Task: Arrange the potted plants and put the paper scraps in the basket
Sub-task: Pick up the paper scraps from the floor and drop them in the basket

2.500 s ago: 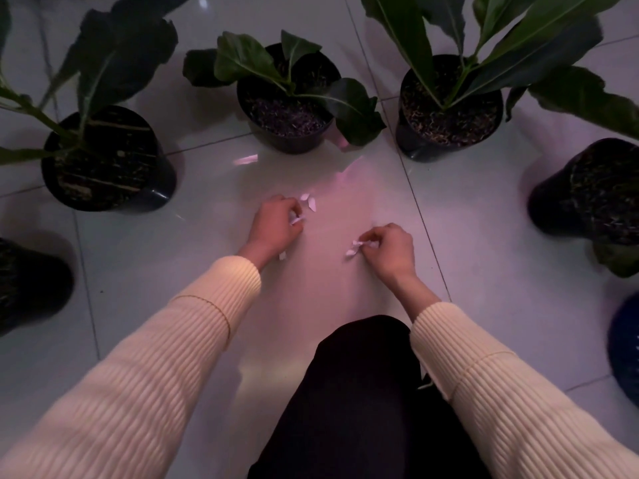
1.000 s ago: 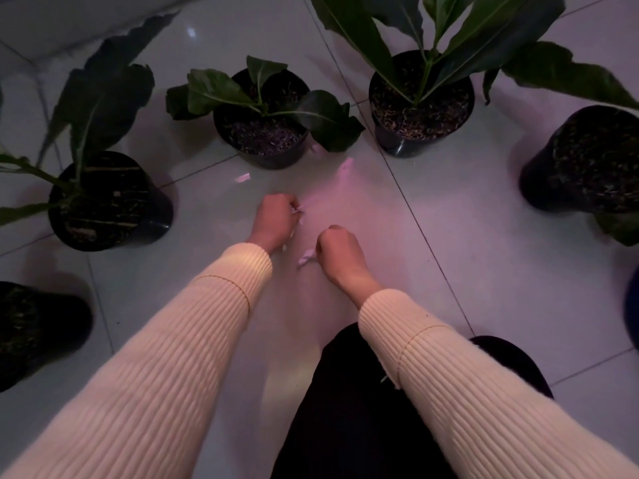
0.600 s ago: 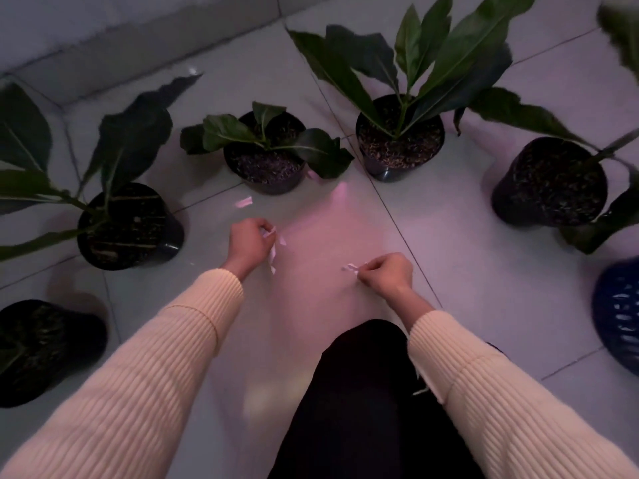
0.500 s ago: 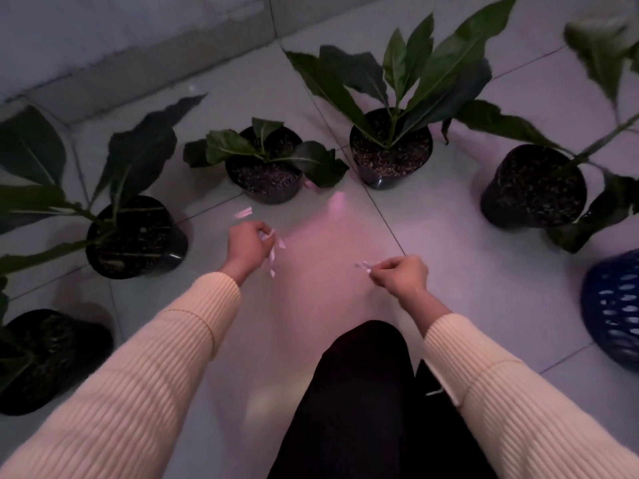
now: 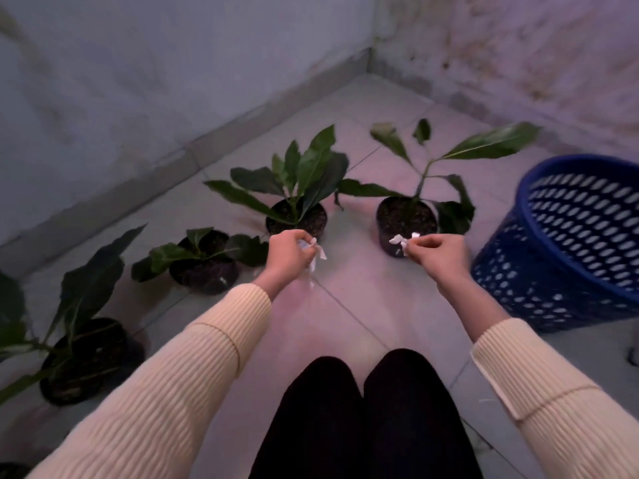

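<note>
Paper scraps [image 5: 316, 257] sit bunched in the left hand [image 5: 288, 257], thin white torn strips trailing below its curled fingers; a second small clutch of scraps [image 5: 401, 240] is pinched between thumb and fingertips of the right hand [image 5: 434, 252]. Both hands hang above the pale tiled floor [image 5: 363, 305], near the centre of the view. The basket [image 5: 570, 243], a deep blue plastic tub with slotted mesh walls and a smooth rolled rim, stands at about three o'clock, just beside the right hand, and from this angle I cannot tell whether anything lies inside it.

By my reading the gathering is done or nearly so, since no loose paper shows on the tiles in view, though the light is dim and the frame slightly blurred. Dropping both handfuls into the basket is left.

The potted plants, broad glossy leaves in round black plastic pots of dark soil, curve from eight o'clock [image 5: 86, 357] through ten [image 5: 204, 259] and twelve [image 5: 297, 216] to one [image 5: 406, 219], so the arranging looks largely settled.
</note>
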